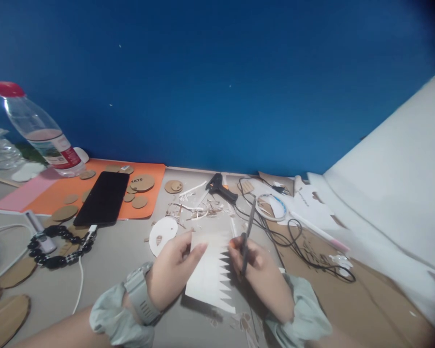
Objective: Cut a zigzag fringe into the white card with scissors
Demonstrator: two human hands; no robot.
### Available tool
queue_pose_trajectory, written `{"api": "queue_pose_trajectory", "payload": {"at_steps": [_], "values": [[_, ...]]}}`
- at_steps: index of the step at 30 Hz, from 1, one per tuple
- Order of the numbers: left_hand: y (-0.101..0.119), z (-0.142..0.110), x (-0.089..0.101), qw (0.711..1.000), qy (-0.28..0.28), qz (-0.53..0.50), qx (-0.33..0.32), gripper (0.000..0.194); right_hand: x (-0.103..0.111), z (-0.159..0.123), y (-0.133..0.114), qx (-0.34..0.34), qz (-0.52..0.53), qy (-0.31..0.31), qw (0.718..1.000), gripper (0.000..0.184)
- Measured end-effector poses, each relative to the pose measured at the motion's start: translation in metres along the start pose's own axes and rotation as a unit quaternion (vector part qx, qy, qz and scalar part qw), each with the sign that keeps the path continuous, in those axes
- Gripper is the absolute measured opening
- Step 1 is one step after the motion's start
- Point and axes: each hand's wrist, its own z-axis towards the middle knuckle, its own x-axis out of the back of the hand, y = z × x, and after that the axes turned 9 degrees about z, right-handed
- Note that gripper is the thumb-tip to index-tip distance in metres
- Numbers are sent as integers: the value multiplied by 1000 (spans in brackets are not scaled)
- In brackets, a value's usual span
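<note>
Centrally, a white card (206, 278), toothed along its right edge, is pinched over the grey table (118, 256) between left hand (174, 270) thumb and fingers; a slim dark tool (250, 224) is gripped by right hand (259, 270) fingers. Beyond, scraps (210, 210) surround a glue gun (220, 187); a white disc (164, 233) is partly hidden.

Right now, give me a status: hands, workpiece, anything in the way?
Left hand: grip on zigzag-edged white card. Right hand: holding dark pen-like tool by the card's toothed side. Glue gun and scraps beyond the card, not on it.
</note>
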Motion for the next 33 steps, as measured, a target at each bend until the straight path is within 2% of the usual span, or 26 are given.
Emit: {"api": "queue_pose_trajectory", "payload": {"at_steps": [3, 10, 15, 18, 29, 33], "values": [[-3, 1, 2, 999, 44, 21, 21, 36, 3, 4, 5, -11, 33, 6, 999, 29], [-4, 4, 2, 998, 61, -17, 31, 37, 1, 4, 1, -9, 35, -19, 999, 36], [-4, 3, 1, 1000, 6, -28, 13, 31, 0, 3, 0, -48, 110, 13, 993, 42], [-3, 2, 0, 999, -26, -27, 13, 32, 2, 3, 3, -53, 118, 2, 992, 40], [-3, 2, -1, 999, -29, -15, 13, 29, 4, 0, -1, -25, 56, -35, 998, 26], [0, 1, -1, 1000, -26, -2, 4, 26, 4, 0, -2, -13, 15, -24, 1000, 20]]}}
